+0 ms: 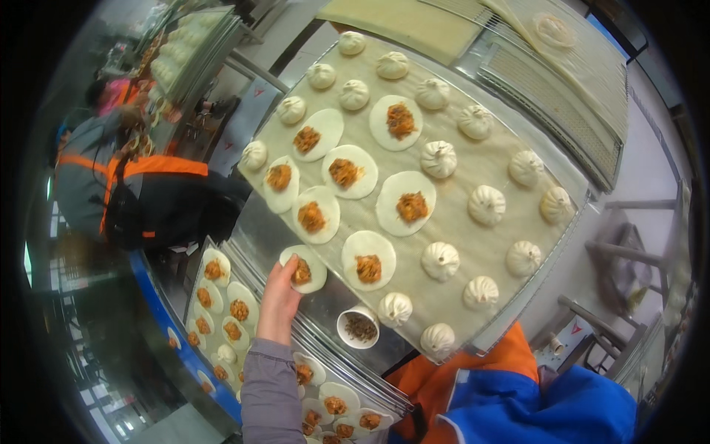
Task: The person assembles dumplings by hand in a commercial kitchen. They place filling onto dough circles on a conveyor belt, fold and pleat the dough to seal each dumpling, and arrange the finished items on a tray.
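My left hand (pixel 284 288) holds a round dough wrapper with orange-brown filling (pixel 312 271), the thumb on top near the filling. This wrapper is just off the left edge of a lined tray (pixel 460 161). Several flat wrappers with filling (pixel 369 261) lie on that tray, among several pleated, closed buns (pixel 440 261). Below the tray's edge stands a white cup (pixel 355 332) with dark crumbly bits in it. My right hand is out of view; a blue sleeve or cloth (pixel 543 405) shows at the lower right.
More filled wrappers lie on lower trays (pixel 244 355) at left. Stacked metal trays (pixel 549 105) stand at upper right, with plastic film over them. A metal stool frame (pixel 638 250) is at right. A co-worker in grey and orange (pixel 89 161) works by another bun tray (pixel 183 55).
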